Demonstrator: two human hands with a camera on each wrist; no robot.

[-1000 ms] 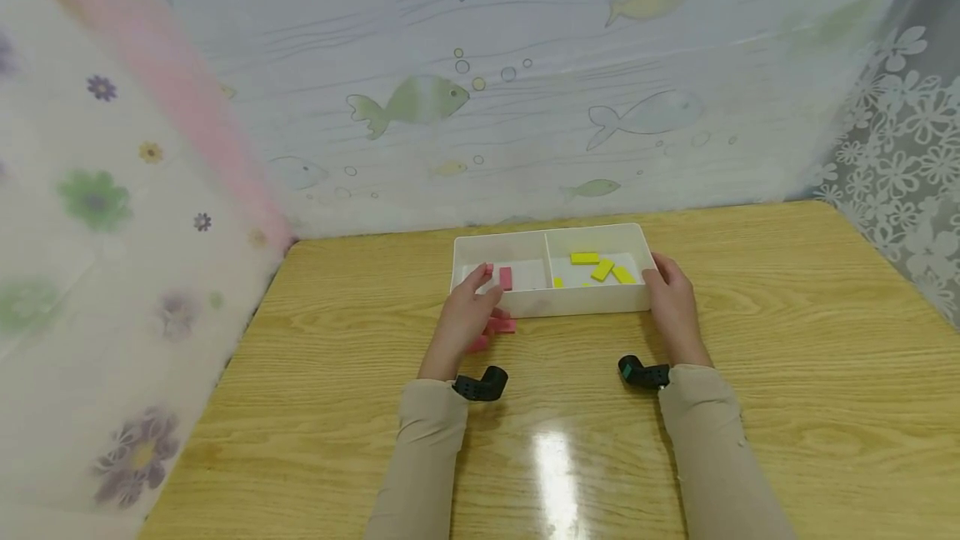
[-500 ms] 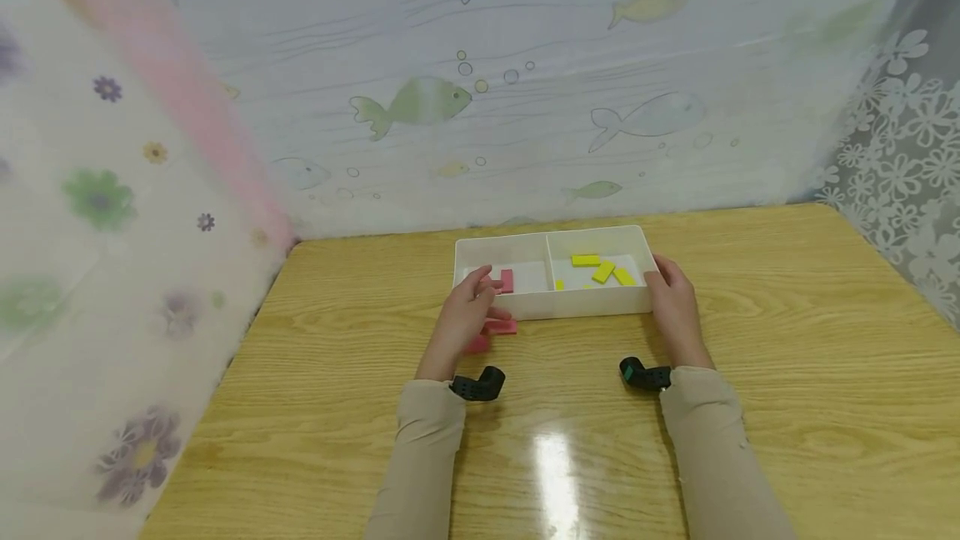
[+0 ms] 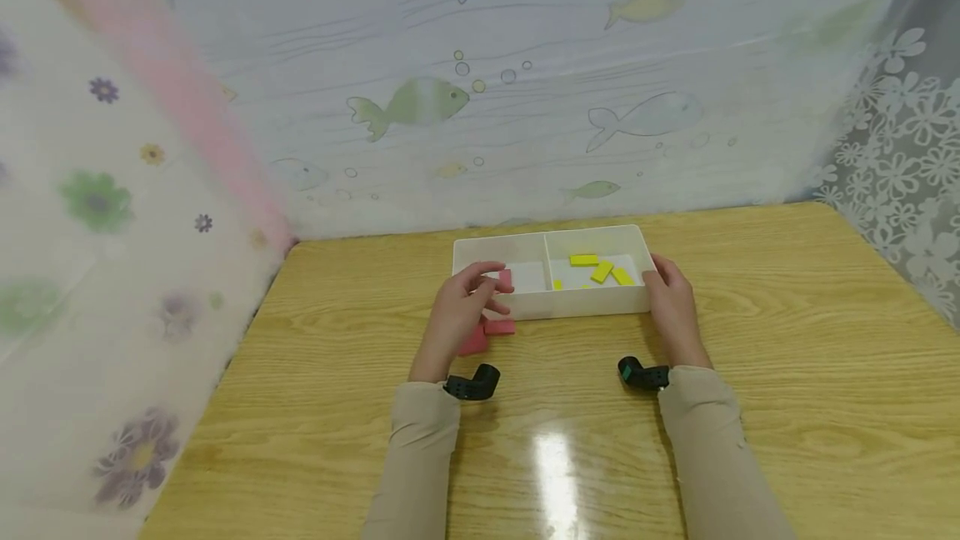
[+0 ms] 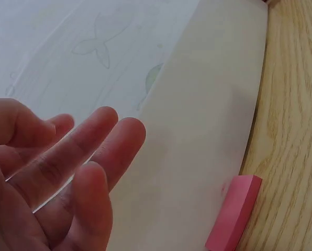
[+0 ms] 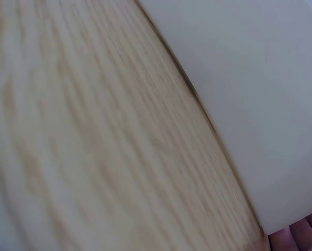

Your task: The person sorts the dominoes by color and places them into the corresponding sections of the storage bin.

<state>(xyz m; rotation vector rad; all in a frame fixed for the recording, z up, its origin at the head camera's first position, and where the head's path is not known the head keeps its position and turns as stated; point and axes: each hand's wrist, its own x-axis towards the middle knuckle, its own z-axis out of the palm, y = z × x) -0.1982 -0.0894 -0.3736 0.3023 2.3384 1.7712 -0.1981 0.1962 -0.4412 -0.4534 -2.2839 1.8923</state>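
Left-hand grip (image 3: pixel 459 307) stands loosely open and holds nothing, its fingers apart and slightly bent over the left compartment at the centre of the frame; whether they touch the box cannot be told. Right-hand grip (image 3: pixel 672 302) holds the right end of the white rectangular plastic box (image 3: pixel 592 301), thumb by the near corner.

Behind the box, a narrow strip of the wood-grained worktop (image 3: pixel 345 373) runs to the far edge, where a pale cloth printed with fish (image 3: pixel 525 132) rises. Wider wood spreads left and right of the box, and more reaches the bottom of the frame between two beige sleeves (image 3: pixel 716 432). The worktop's left edge slants to the lower left, beside a flower-printed sheet (image 3: pixel 90 290); white floral lace (image 3: pixel 911 165) borders the upper right.

One pink rectangular block (image 3: pixel 506 280) lies in the left compartment, partly behind fingers. A white upright divider (image 3: pixel 546 261) separates it from yellow rectangular blocks (image 3: pixel 602 272) on the right, some mostly hidden by the near wall. Two more pink pieces (image 3: pixel 499 327) lie outside, just below that wall, near the left palm. Black wrist cameras (image 3: pixel 474 384) jut inward from both wrists.
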